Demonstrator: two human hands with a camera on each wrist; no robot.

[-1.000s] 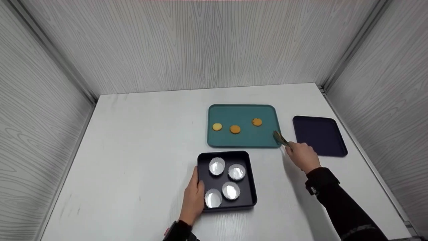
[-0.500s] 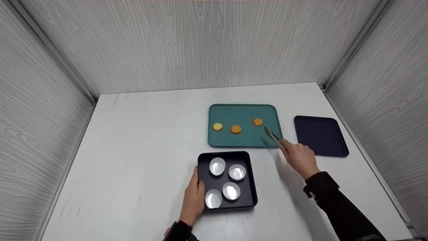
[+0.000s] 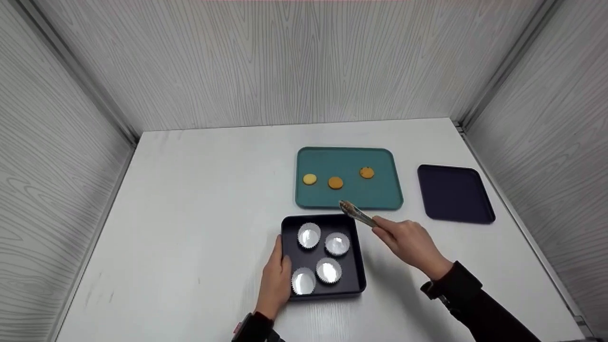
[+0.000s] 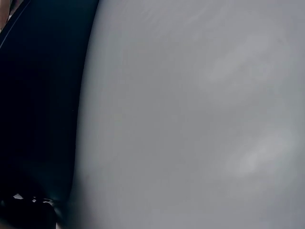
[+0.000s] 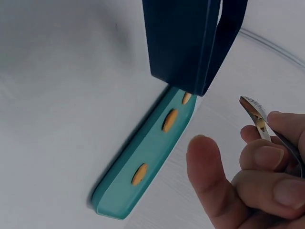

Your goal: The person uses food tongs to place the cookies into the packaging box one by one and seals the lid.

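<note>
Right hand (image 3: 411,243) fingers curled round metal tongs (image 3: 357,214), gripping them at the handle end; tongs tips point away and to the left of the hand, hovering over the far edge of the black square tray (image 3: 354,266), just short of the near rim of the teal tray (image 3: 348,197). In the right wrist view the fingers (image 5: 267,160) pinch the tongs (image 5: 257,117), thumb sticking out loose.

Left hand (image 3: 275,281) lies flat against the left side of the black square tray, fingers fairly straight, touching its wall, holding nothing else. Left wrist view shows only tabletop and a dark edge, hand not visible there.

Four white paper cupcake liners (image 3: 308,236) sit in the black tray, between the two hands. Three cookies (image 3: 335,182) lie on the teal tray, beyond the tongs tips, well apart from both hands. Dark purple tray (image 3: 455,192) is off to the right of the right hand on the tabletop (image 3: 199,213).
</note>
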